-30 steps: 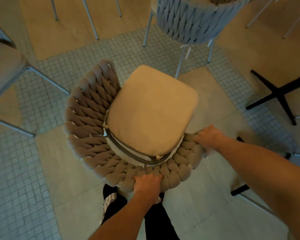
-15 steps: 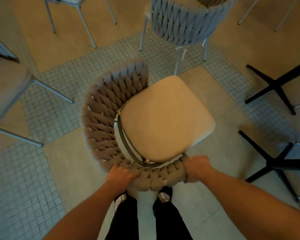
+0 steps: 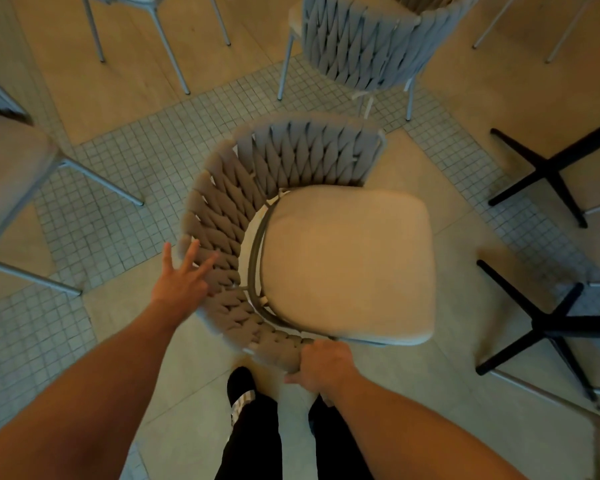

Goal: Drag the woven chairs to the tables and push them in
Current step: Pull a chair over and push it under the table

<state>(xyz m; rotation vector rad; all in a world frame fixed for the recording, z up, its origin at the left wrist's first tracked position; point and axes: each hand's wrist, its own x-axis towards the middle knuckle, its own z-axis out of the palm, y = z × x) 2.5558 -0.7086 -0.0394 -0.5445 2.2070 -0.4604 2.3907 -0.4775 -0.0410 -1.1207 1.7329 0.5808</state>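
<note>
Woven chair (image 3: 291, 216) at frame centre, seat opening toward 3 o'clock, facing the black table base (image 3: 548, 327). Right hand (image 3: 321, 367) curls round the backrest's near end at 6 o'clock. Left hand (image 3: 179, 278), fingers spread straight, lies against the backrest's outer curve at 9 o'clock, apparently touching. Chair legs hidden beneath the seat; tabletop cut off.

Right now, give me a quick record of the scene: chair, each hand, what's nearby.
chair: woven chair with beige seat cushion, backrest curving round its left and far sides
left hand: left hand, fingers spread, at the backrest's outer edge
right hand: right hand grips the near end of the backrest
nearby: black table bases to the right; second woven chair beyond
</note>
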